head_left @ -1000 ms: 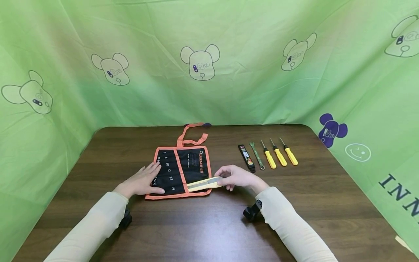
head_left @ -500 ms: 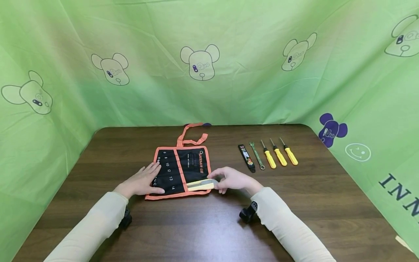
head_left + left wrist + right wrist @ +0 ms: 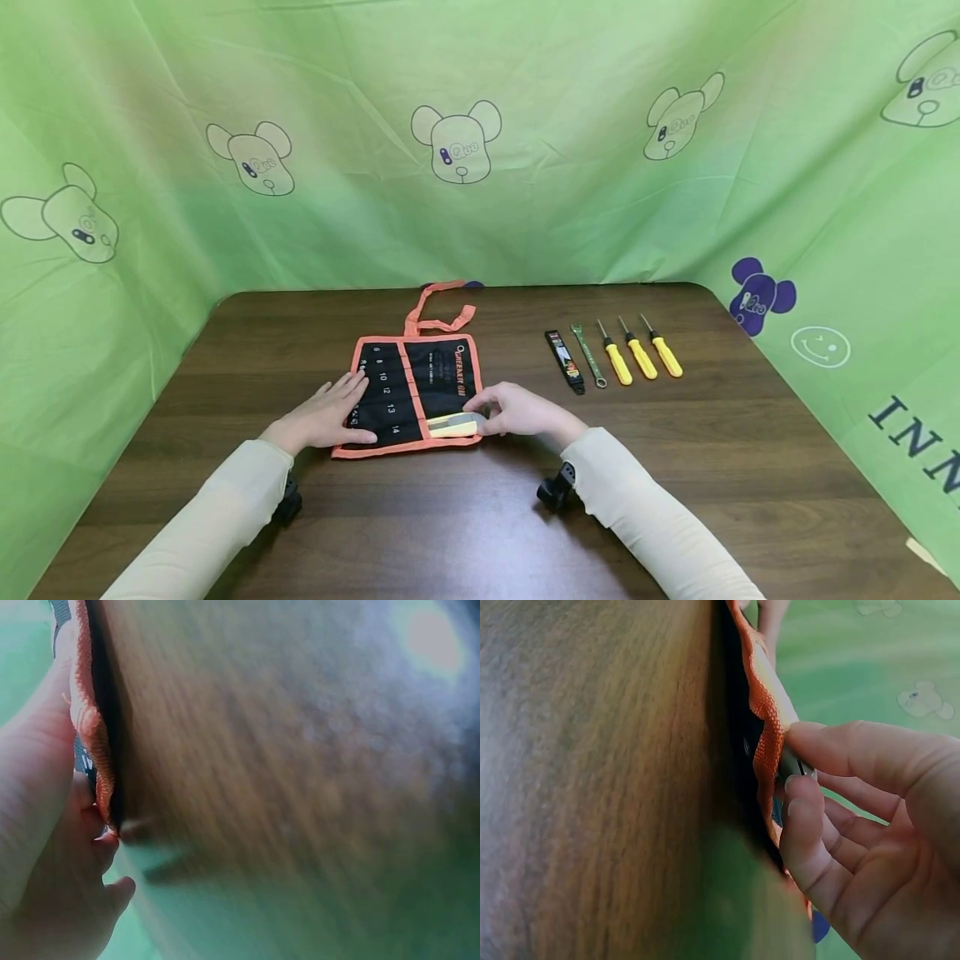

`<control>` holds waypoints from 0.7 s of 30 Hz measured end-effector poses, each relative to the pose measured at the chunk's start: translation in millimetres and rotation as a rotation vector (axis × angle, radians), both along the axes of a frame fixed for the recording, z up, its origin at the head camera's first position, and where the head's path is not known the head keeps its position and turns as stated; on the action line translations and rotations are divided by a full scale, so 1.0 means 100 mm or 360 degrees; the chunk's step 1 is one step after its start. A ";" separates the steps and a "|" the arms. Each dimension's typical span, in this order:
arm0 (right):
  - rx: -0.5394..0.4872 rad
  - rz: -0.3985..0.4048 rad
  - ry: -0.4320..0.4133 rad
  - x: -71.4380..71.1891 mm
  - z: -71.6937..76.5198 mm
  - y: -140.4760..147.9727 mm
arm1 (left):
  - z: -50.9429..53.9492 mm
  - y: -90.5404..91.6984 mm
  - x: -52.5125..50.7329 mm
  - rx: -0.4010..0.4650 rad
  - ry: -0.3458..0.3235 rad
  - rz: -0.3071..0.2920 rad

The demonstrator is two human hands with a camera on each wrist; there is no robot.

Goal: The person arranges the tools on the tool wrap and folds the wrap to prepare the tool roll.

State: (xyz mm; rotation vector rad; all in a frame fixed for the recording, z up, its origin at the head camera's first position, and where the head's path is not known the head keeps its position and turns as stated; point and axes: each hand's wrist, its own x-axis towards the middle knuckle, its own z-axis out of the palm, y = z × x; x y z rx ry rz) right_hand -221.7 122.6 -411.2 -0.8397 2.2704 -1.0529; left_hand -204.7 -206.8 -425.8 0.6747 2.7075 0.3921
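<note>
A black tool pouch (image 3: 442,379) with orange trim lies spread on the table, numbers printed on its left flap. My left hand (image 3: 326,414) rests flat on the pouch's left side, fingers spread; the left wrist view shows that hand (image 3: 45,802) at the orange edge. A yellow and grey utility knife (image 3: 452,427) lies across the pouch's lower right, its left end tucked under the orange-edged pocket strip. At the knife's right end, my right hand (image 3: 521,412) pinches it between thumb and fingers. In the right wrist view the hand (image 3: 877,802) hides most of the knife.
Right of the pouch lie a black blade case (image 3: 565,362), a green combination wrench (image 3: 588,356) and three yellow-handled screwdrivers (image 3: 637,354). An orange strap (image 3: 442,323) extends from the pouch's top. A green printed cloth (image 3: 465,225) hangs behind the table (image 3: 450,533).
The right hand has moved left, sliding the utility knife further under the pocket strip, so less of it shows. My left hand has stayed in place on the pouch.
</note>
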 end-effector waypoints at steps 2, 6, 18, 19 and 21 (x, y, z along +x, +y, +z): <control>0.0011 0.0009 0.0012 0.00 -0.01 -0.01 | 0.00 0.00 0.00 0.0002 0.0004 -0.0003; 0.0025 0.0031 0.0044 -0.01 -0.03 -0.02 | 0.01 0.00 0.00 -0.0003 0.0012 -0.0003; 0.0060 0.0047 0.0105 -0.01 -0.05 -0.07 | 0.01 0.01 -0.01 -0.0031 -0.0020 0.0000; 0.0061 0.0056 0.0121 -0.01 -0.06 -0.08 | 0.01 0.01 -0.01 -0.0033 -0.0022 -0.0002; 0.0057 0.0076 0.0152 -0.01 -0.06 -0.08 | 0.00 0.00 -0.01 -0.0035 -0.0028 -0.0001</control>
